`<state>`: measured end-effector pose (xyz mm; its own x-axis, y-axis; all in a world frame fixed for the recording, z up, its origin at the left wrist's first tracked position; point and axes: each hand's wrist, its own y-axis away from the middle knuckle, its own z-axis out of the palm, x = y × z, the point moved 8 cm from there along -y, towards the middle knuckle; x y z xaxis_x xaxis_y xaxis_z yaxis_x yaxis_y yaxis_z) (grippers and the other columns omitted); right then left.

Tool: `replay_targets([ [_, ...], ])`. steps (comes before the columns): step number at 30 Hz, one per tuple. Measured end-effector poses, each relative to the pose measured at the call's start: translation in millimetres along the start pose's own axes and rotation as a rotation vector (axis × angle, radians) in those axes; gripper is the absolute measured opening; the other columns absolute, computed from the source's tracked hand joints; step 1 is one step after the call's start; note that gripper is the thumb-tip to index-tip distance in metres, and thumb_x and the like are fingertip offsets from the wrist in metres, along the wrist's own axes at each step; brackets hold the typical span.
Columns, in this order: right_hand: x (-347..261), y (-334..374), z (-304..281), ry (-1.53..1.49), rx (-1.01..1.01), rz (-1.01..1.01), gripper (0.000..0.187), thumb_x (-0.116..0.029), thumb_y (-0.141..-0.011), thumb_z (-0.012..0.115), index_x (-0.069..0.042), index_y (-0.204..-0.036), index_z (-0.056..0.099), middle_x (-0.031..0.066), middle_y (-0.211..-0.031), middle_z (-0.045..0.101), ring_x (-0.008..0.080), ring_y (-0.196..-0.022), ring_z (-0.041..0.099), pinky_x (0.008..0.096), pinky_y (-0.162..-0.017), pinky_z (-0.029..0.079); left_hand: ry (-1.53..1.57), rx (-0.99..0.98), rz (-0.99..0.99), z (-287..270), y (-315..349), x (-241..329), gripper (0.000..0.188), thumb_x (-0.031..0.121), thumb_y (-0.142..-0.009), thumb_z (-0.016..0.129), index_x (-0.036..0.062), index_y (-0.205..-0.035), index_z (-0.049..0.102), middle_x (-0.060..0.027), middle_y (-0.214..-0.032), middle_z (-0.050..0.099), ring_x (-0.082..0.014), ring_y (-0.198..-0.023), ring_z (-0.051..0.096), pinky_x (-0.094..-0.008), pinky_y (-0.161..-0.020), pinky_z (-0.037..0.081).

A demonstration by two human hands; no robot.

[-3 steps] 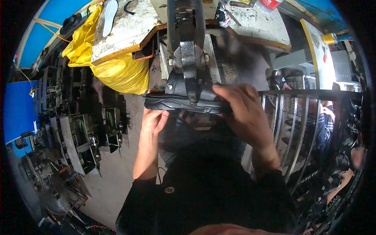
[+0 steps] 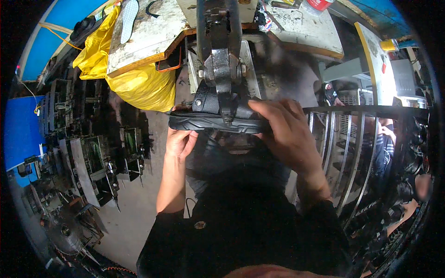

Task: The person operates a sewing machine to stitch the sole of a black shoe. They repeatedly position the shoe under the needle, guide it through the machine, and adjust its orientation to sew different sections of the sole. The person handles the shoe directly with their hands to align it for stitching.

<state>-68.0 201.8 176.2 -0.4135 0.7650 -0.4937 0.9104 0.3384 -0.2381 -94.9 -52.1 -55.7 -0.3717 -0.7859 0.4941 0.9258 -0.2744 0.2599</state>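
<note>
A black sandal (image 2: 213, 123) with a thick grooved sole and a riveted leather-look strap lies sideways under a dark metal machine arm (image 2: 219, 55). The arm's narrow tip reaches down over the strap to the edge of the sole. My left hand (image 2: 180, 142) grips the sandal's left end from below, its thumb by the sole. At the right end, my right hand (image 2: 286, 134) wraps over the sandal, with the index finger along the upper near the arm's tip. Behind the arm, part of the upper is hidden.
White worktops (image 2: 148, 39) with brown edges flank the machine; a pale insole (image 2: 130, 21) lies on the left one. A yellow sack (image 2: 143, 88) hangs below it. Metal racks (image 2: 88, 162) stand at left, a barred rack (image 2: 343, 153) at right. Another person (image 2: 385, 143) is beyond the bars.
The sandal and both hands have shifted very slightly left under the machine arm. Both hands keep their hold.
</note>
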Motion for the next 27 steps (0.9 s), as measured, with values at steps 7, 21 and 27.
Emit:
replay_targets([
  [7, -2, -4, 5, -0.03, 0.031, -0.045, 0.06, -0.015, -0.078, 0.075, -0.007, -0.134, 0.055, 0.0122, -0.117, 0.065, 0.0354, -0.11, 0.059, 0.0476, -0.096, 0.046, -0.043, -0.051, -0.003, -17, 1, 10, 0.077, -0.018, -0.079, 0.065, 0.0159, -0.147, 0.048, -0.0086, -0.132, 0.062, -0.0244, -0.116, 0.066, -0.0366, -0.093, 0.059],
  [21, -6, -12, 26, -0.121, 0.083, -0.093, 0.063, -0.017, -0.074, 0.081, -0.006, -0.13, 0.054, 0.0139, -0.113, 0.066, 0.0354, -0.104, 0.061, 0.0468, -0.094, 0.047, -0.089, -0.017, 0.131, -14, 6, 35, 0.049, -0.006, -0.085, 0.07, 0.0012, -0.132, 0.057, -0.0158, -0.119, 0.069, -0.0307, -0.105, 0.07, -0.0453, -0.093, 0.06],
  [27, 4, -15, 33, -0.107, 0.1, -0.052, 0.064, -0.016, -0.071, 0.084, -0.006, -0.129, 0.058, 0.0126, -0.11, 0.066, 0.0363, -0.103, 0.06, 0.0444, -0.092, 0.048, -0.086, -0.081, 0.097, 13, 9, 34, 0.041, 0.006, -0.092, 0.069, 0.0027, -0.132, 0.059, -0.0156, -0.126, 0.067, -0.0337, -0.118, 0.065, -0.0538, -0.102, 0.055],
])
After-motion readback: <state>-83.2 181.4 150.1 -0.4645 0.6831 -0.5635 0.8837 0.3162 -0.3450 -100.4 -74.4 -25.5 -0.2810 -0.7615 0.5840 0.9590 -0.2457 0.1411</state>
